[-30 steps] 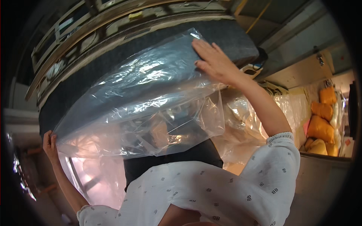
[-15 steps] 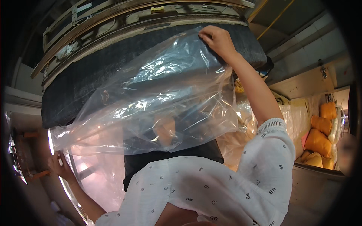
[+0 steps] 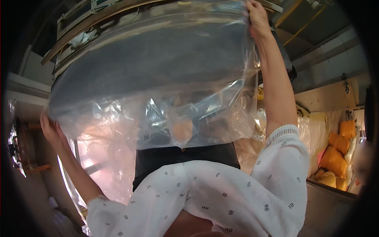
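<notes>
A wide clear plastic sheet [image 3: 158, 110] hangs stretched out in front of me, its lower part falling over my lap. My right hand [image 3: 258, 19] is closed on its upper right corner, raised high at the far side. At the left end, my left hand [image 3: 53, 129] is closed on the sheet's edge, lower than the right; its fingertips are partly lost against the film. Behind the see-through sheet lies a long dark padded surface [image 3: 138, 55], with the film spread across most of it.
Wooden rails [image 3: 98, 17] run along the back of the dark surface. On the right, orange bundles [image 3: 334, 160] are piled beside hanging clear plastic [image 3: 304, 134]. More plastic sheeting [image 3: 104, 173] hangs down at my left, near a brown wooden piece [image 3: 39, 168].
My right hand has moved up and to the right, drawing the plastic sheet taut and higher over the dark surface. My left hand has risen and shifted slightly left.
</notes>
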{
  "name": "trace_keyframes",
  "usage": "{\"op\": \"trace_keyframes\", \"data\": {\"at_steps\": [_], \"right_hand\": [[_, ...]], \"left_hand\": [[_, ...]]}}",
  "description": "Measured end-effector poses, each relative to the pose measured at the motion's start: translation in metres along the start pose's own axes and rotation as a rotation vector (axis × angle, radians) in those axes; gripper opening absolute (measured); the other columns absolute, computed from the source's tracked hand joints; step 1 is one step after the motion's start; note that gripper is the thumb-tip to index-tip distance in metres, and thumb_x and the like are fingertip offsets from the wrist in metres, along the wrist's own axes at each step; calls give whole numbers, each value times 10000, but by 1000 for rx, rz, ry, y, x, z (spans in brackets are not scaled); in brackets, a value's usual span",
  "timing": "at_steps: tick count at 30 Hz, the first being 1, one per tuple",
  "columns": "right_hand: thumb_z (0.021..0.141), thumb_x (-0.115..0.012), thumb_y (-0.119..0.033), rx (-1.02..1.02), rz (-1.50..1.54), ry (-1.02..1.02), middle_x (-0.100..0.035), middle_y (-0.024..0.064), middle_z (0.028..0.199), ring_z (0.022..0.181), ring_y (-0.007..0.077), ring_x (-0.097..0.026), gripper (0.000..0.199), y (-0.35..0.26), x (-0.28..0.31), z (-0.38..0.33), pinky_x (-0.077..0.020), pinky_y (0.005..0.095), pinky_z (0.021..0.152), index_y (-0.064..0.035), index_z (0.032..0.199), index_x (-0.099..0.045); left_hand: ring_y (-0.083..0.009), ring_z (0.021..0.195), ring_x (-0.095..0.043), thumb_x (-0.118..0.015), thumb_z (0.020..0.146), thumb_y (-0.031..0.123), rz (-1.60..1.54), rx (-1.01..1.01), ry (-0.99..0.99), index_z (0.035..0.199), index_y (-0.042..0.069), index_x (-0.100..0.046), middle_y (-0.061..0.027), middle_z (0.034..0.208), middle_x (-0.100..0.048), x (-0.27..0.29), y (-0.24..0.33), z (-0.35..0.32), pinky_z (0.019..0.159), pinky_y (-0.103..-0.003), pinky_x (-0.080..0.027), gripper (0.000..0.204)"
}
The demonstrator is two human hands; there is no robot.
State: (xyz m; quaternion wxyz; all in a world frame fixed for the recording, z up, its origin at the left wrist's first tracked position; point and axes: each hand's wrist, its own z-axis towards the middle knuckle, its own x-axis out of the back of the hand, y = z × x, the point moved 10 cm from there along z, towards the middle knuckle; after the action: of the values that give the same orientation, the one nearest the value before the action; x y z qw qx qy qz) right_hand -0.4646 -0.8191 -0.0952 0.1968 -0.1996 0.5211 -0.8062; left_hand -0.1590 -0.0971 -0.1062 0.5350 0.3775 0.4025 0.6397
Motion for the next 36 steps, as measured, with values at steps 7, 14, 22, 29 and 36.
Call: {"op": "trace_keyframes", "data": {"at_steps": [7, 14, 22, 29, 36], "right_hand": [[790, -593, -155, 128, -123, 280, -594, 45, 749, 681, 128, -528, 152, 63, 36, -13, -424, 258, 675, -41, 879, -546], [764, -627, -196, 85, -477, 298, -568, 89, 837, 776, 202, -550, 175, 85, 55, 24, -427, 310, 726, -31, 820, -611], [726, -633, -237, 36, -727, 329, -477, 149, 931, 822, 269, -490, 293, 67, 46, 18, -396, 355, 775, -16, 891, -535], [739, -609, -231, 65, -744, 405, -404, 212, 1001, 912, 328, -427, 333, 68, 56, 21, -342, 373, 855, 12, 894, -442], [832, -502, -281, 43, -705, 458, -461, 264, 962, 947, 373, -413, 335, 66, 58, 20, -316, 415, 874, 50, 879, -492]], "left_hand": [[-115, 855, -553, -633, 801, 316, 281, -51, -80, 983, 37, -656, -41, 946, -639, -137, -83, 80, 810, -231, -397, 334], [-87, 836, -564, -683, 749, 332, 283, -16, -192, 952, 69, -678, -13, 892, -654, -204, -89, 105, 769, -206, -403, 332], [-75, 692, -502, -691, 732, 295, 280, -62, -226, 819, 40, -647, 4, 727, -584, -217, -100, 121, 667, -202, -390, 273], [-78, 638, -448, -689, 722, 355, 320, 46, -240, 789, 74, -576, 14, 707, -505, -204, -116, 126, 609, -208, -372, 310], [-87, 734, -479, -639, 775, 388, -1395, 1657, -752, 930, 82, -576, 13, 816, -537, -234, -166, 58, 658, -210, -397, 349]]}}
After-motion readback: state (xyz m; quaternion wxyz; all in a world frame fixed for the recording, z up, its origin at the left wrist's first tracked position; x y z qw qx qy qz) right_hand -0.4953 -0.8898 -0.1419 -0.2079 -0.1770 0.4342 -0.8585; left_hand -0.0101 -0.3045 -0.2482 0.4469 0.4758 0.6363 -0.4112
